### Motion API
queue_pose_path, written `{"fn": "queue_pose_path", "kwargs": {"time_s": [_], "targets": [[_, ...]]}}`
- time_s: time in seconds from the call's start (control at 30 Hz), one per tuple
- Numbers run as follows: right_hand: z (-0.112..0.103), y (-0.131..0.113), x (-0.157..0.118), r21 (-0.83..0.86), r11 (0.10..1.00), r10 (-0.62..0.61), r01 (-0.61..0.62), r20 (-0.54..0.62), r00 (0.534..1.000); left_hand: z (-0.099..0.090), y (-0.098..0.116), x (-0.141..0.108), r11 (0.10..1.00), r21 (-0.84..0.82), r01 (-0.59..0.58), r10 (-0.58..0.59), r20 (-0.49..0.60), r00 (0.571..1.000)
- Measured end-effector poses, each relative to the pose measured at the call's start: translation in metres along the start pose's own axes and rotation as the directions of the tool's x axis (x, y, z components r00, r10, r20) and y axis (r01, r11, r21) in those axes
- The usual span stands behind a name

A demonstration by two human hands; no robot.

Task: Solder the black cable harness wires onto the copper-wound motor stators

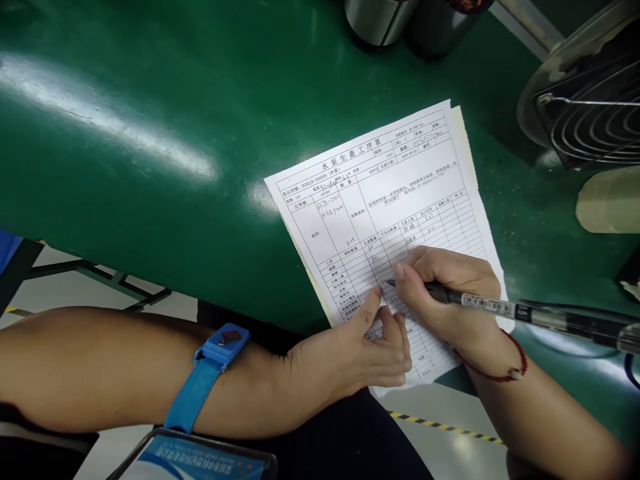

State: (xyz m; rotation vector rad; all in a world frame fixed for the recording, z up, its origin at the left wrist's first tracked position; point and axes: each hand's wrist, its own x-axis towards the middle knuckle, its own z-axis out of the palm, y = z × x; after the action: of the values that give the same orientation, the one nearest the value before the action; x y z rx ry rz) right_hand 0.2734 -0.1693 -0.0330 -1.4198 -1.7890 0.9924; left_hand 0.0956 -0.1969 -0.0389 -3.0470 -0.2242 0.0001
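A printed form [330, 220] with a table and handwritten entries lies tilted near the front edge of the green table [210, 120], on top of another, yellowish sheet. My right hand [445, 293] is closed around a black pen [490, 303], whose tip points down at a row in the middle of the form. Resting on the lower part of the paper, my left hand [370, 343] has its thumb stretched out and its other fingers loosely bent, holding nothing. The thumb tip is close to the pen tip. Both hands hide part of the lower rows.
A metal cylinder [380, 20] and a dark one [440, 27] stand at the back. At the right is a fan with a wire guard [595, 127], beside a pale yellowish object [607, 200]. A badge [200, 460] hangs below my left forearm, which wears a blue wrist strap [207, 373].
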Motion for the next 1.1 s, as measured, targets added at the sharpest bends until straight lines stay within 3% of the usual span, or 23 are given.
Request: {"fn": "queue_pose_path", "kwargs": {"time_s": [0.2, 0.37, 0.43, 0.57, 0.73, 0.93, 1.1], "targets": [[-0.007, 0.004, 0.001, 0.12, 0.992, 0.047, -0.036, -0.093, 0.995, 0.0, 0.0, 0.002, 1.0, 0.006, -0.003, 0.003, -0.022, 1.0], [-0.036, 0.006, 0.012, 0.028, 0.979, 0.2, -0.2, -0.245, 0.949, 0.001, -0.002, 0.006, 1.0, -0.011, -0.019, 0.019, -0.028, 0.999], [-0.043, 0.009, 0.014, -0.02, 0.973, 0.22, -0.228, -0.192, 0.956, 0.004, -0.002, 0.006, 1.0, -0.02, -0.01, 0.008, -0.068, 0.998], [-0.04, 0.018, 0.014, -0.029, 0.992, 0.125, -0.126, -0.018, 0.992, 0.009, -0.004, 0.006, 0.998, -0.051, -0.025, 0.018, -0.131, 0.991], [-0.035, 0.026, 0.014, -0.019, 1.0, 0.021, -0.021, -0.024, 0.999, 0.009, -0.009, 0.007, 0.996, -0.078, -0.038, 0.023, -0.19, 0.982], [-0.036, 0.022, 0.016, -0.039, 0.999, -0.017, 0.016, -0.012, 1.0, 0.006, -0.015, 0.006, 0.994, -0.056, -0.091, 0.08, -0.166, 0.983], [-0.035, 0.02, 0.018, -0.078, 0.996, -0.049, 0.049, 0.004, 0.999, 0.005, -0.014, 0.005, 0.996, -0.059, -0.068, 0.059, -0.152, 0.987]]}}
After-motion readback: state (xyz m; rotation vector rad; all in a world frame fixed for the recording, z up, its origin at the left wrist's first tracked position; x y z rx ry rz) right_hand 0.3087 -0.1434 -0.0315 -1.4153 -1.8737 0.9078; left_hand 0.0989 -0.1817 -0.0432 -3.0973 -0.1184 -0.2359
